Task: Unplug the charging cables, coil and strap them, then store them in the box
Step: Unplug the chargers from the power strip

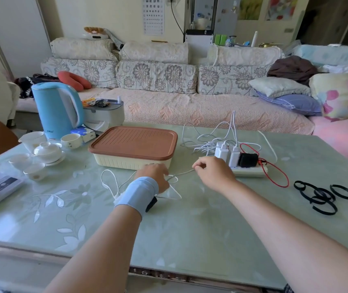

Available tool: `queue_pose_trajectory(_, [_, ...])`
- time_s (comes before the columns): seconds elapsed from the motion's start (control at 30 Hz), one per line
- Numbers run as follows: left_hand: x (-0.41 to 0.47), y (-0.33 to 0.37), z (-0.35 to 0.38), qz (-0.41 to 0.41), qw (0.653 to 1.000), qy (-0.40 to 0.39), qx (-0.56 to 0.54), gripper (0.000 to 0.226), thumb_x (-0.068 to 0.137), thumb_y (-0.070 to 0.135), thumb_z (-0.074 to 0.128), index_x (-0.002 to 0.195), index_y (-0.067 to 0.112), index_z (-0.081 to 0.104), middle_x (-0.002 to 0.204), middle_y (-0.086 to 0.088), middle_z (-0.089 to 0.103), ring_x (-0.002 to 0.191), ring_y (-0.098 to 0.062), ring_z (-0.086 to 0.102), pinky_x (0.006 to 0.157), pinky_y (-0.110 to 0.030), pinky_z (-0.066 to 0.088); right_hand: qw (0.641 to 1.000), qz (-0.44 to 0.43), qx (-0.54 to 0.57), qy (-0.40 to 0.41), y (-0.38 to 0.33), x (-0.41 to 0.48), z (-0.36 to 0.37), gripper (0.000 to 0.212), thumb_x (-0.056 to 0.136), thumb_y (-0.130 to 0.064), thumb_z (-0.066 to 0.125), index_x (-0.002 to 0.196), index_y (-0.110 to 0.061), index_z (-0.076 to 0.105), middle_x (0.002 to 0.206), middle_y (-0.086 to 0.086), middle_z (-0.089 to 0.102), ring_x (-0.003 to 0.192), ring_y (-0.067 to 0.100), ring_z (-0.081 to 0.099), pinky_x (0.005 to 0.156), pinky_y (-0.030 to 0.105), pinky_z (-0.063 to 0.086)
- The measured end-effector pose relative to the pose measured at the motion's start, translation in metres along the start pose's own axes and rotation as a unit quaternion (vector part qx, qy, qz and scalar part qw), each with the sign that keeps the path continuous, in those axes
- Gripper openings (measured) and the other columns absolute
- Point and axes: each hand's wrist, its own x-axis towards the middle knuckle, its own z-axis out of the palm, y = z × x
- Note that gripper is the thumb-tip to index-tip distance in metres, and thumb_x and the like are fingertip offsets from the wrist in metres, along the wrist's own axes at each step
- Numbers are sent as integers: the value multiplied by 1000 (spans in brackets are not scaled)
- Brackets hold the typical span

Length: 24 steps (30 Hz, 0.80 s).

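L hand (154,176) grips loops of a white cable (113,182) on the table (190,229), just in front of the lidded box (126,162). R hand (213,172) pinches the same cable, prob. feeding slack for coiling. Other cables (211,140) are plugged into the power strip (251,171); straps (321,195) wait nearby at the right.

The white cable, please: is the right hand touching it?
Touching: the head view shows the right hand pinching the white cable at its fingertips.

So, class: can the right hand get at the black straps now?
Probably yes: the black straps lie uncovered on the table right of the right hand, though it pinches a white cable.
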Motion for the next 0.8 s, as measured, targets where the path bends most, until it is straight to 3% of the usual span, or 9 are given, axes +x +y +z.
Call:
queue_pose_trajectory(0.13, [8,52,1,95,991,60,-77,26,77,25,64,102,32,61,109,7,62,107,-19,53,94,-31,43,998,7,4,66,23,8,-21,15,92,-25,57,89,-29,71,102,-13,71,89,15,61,71,26,42])
queue_pose_trajectory(0.23, [16,93,3,129,970,92,-183,25,75,18,63,98,26,59,103,7,58,103,-21,51,94,-33,42,994,-13,-25,106,43,15,-35,17,90,-19,57,92,-25,72,105,-2,67,99,21,60,74,29,42])
queue_pose_trajectory(0.33, [29,127,9,112,956,74,-263,23,80,12,55,100,19,62,104,3,60,104,-23,56,93,-31,44,988,-35,-59,137,65,22,-44,22,84,-11,58,101,-17,71,108,7,60,106,29,55,84,34,43])
queue_pose_trajectory(0.43, [44,149,22,91,971,25,-221,32,87,11,49,115,15,63,119,-3,63,112,-24,57,91,-26,42,979,-35,-93,176,83,29,-50,28,78,-9,64,106,-13,63,111,12,53,106,35,50,86,38,39])
queue_pose_trajectory(0.57, [67,159,37,28,981,30,-190,31,90,14,48,114,1,63,121,-16,61,115,-33,55,90,-30,42,989,11,-90,116,101,41,-57,54,84,-26,67,131,-11,45,129,12,54,118,35,50,94,38,39])
queue_pose_trajectory(0.67, [79,161,44,3,975,46,-219,41,87,26,55,122,5,51,127,-13,54,120,-31,49,98,-35,40,993,4,-99,64,111,51,-54,54,84,-38,63,131,-17,46,130,6,60,119,31,55,92,37,41])
queue_pose_trajectory(0.8, [93,163,53,91,962,42,-254,66,83,28,62,141,14,34,133,-6,49,124,-28,46,102,-35,37,994,9,-94,64,114,57,-47,56,83,-41,63,130,-18,45,131,6,57,122,29,53,99,43,38])
